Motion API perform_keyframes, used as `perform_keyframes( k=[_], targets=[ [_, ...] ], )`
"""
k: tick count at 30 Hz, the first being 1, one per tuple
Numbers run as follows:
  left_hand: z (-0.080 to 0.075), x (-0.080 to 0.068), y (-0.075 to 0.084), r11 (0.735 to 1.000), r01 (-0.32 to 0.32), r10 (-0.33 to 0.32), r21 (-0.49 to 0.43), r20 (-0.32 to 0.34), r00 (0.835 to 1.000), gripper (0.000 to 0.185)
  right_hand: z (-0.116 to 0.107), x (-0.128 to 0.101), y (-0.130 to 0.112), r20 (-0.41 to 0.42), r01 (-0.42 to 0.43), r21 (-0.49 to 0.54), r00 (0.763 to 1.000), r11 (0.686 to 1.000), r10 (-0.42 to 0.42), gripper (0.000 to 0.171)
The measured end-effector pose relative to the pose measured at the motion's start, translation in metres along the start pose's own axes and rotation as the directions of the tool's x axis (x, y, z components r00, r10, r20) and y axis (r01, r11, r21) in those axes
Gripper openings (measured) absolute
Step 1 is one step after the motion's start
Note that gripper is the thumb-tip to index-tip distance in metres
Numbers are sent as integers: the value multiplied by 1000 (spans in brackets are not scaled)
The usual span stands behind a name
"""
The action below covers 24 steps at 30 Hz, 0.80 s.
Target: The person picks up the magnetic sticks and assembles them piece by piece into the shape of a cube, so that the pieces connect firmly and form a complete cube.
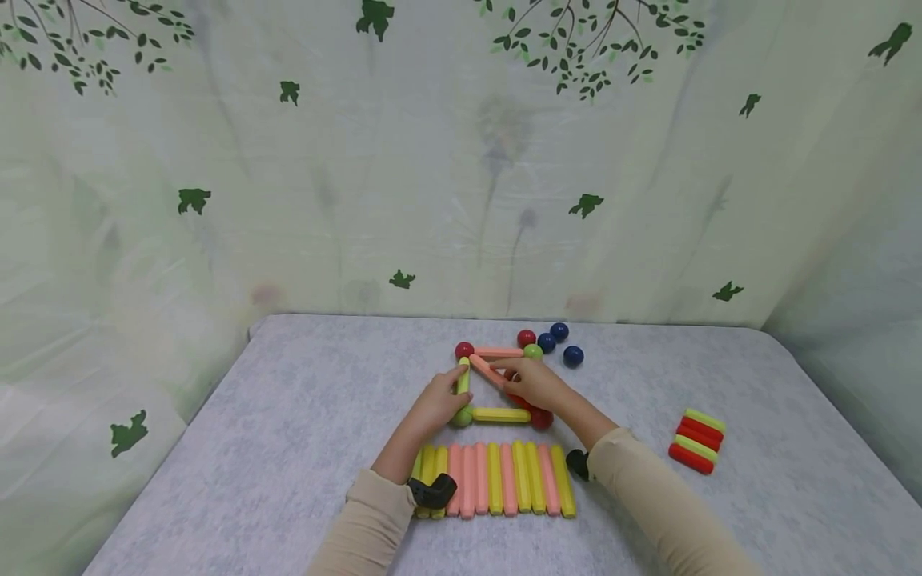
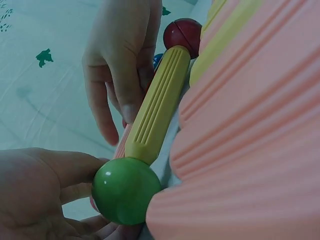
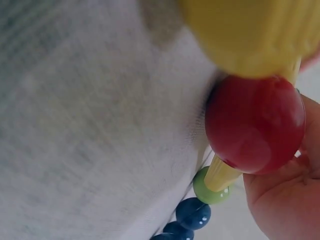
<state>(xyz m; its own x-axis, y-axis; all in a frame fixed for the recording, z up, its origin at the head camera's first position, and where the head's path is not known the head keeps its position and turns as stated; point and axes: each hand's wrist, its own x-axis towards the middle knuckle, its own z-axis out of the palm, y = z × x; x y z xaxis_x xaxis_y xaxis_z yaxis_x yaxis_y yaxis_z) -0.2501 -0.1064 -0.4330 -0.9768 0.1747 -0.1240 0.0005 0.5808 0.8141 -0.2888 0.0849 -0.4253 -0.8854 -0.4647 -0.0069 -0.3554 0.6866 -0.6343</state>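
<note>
On grey table [image 1: 288,416], leaf-print curtain [image 1: 360,200] behind: left hand [image 1: 432,404] grip pinches green stick [image 1: 464,376]; right hand [image 1: 536,384] grip unclear.

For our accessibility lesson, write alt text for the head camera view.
Two hands, left hand and right hand, rest on a square frame of sticks and balls on a grey table. A row of yellow and pink sticks lies nearer.

1. The balls, like the red ball [image 3: 254,122] and green ball [image 2: 125,190], look like glossy, smooth plastic.
2. The yellow rod [image 2: 159,102] is matt plastic with fine ribs.
3. The table cover [image 1: 288,416] looks like soft, matt cloth.
4. The backdrop [image 1: 403,176] is thin printed sheeting with a slight sheen.
</note>
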Motion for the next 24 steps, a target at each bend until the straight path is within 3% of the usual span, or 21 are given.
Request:
perform_keyframes(
  k=[8,13,18,24],
  targets=[
    [-9,-4,2,998,68,-68,7,39,997,61,-18,-11,10,-138,-143,20,980,990,144,45],
    [-13,-6,4,998,52,-54,23,86,995,60,-26,-16,20,-111,-222,60,967,973,228,54],
    [-12,-7,5,999,21,-25,37,110,994,59,-31,-17,27,-97,-222,84,969,972,229,56],
    [-23,-14,5,999,-12,9,37,98,995,60,-42,-23,47,-211,-156,63,963,986,166,49]
  ],
)
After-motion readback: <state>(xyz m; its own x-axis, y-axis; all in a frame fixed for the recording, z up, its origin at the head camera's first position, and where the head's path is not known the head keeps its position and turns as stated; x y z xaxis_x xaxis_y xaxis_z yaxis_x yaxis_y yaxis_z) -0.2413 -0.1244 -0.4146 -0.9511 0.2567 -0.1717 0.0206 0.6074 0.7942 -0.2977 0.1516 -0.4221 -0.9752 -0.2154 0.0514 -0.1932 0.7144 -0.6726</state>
